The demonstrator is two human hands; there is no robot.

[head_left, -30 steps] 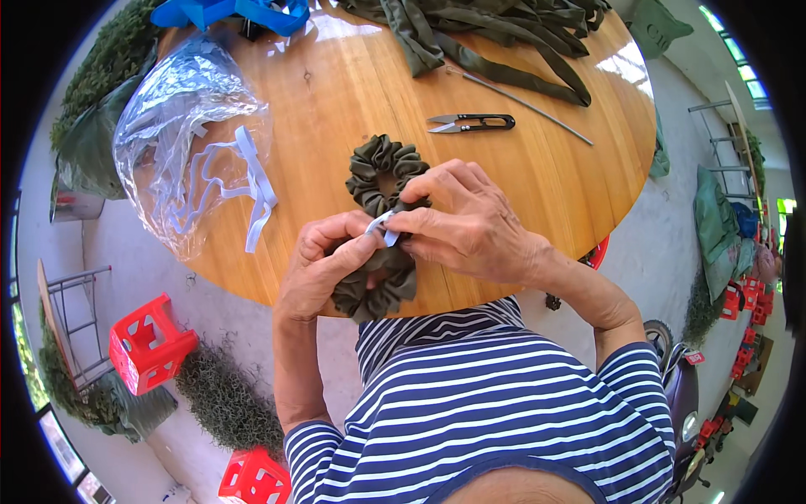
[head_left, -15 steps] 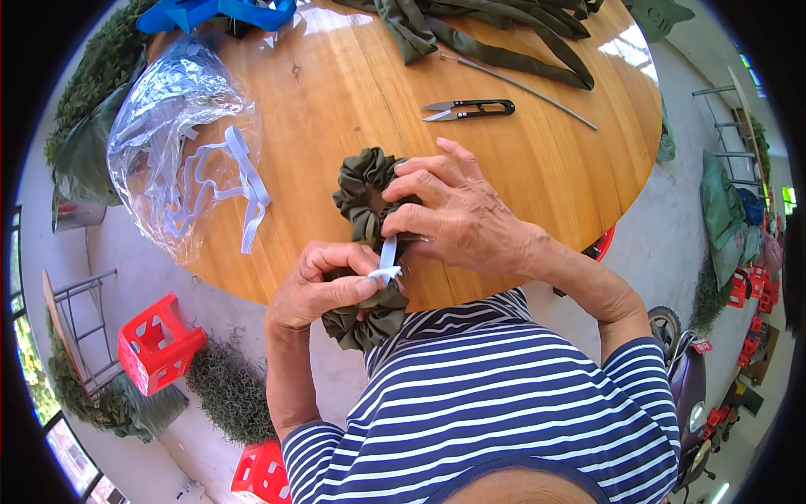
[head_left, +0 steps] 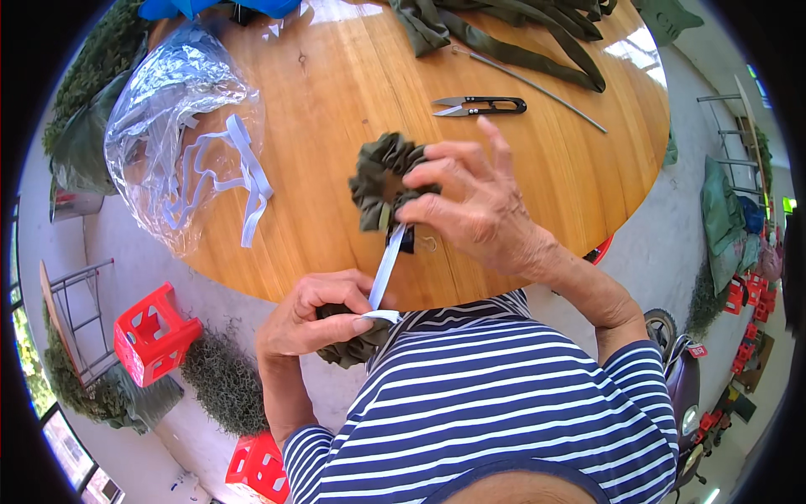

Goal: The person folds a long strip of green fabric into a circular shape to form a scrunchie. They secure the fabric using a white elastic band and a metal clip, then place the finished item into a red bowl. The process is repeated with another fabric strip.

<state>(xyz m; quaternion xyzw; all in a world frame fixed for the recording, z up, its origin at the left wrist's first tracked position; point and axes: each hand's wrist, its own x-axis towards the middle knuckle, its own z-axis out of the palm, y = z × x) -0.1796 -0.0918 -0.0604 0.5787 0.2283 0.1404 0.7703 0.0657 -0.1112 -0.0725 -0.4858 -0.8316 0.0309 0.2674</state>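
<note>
A white elastic band [head_left: 387, 267] stretches taut between my two hands at the table's near edge. My left hand [head_left: 311, 319] is closed, pinching the band's lower end between thumb and finger, with bunched olive-green fabric [head_left: 348, 346] under the fingers. Slightly blurred, my right hand [head_left: 483, 206] is closed on a gathered olive-green fabric tube [head_left: 378, 181] by thumb and fingertips, where the band comes out of it. The tube's ruffled part curls above the wooden table. Whether the upper and lower ruffles are one piece is hidden.
Thread snips [head_left: 483, 106] and a thin metal rod [head_left: 533, 86] lie beyond my right hand, below flat olive-green strips [head_left: 537, 63]. A clear plastic bag [head_left: 159, 92] with loose white elastic [head_left: 252, 172] lies on the left. Red stools [head_left: 155, 334] stand on the floor.
My hands have moved apart, the right one up and away, the left one down slightly. A longer length of elastic shows between them, and the ruffled fabric has shifted up with my right hand.
</note>
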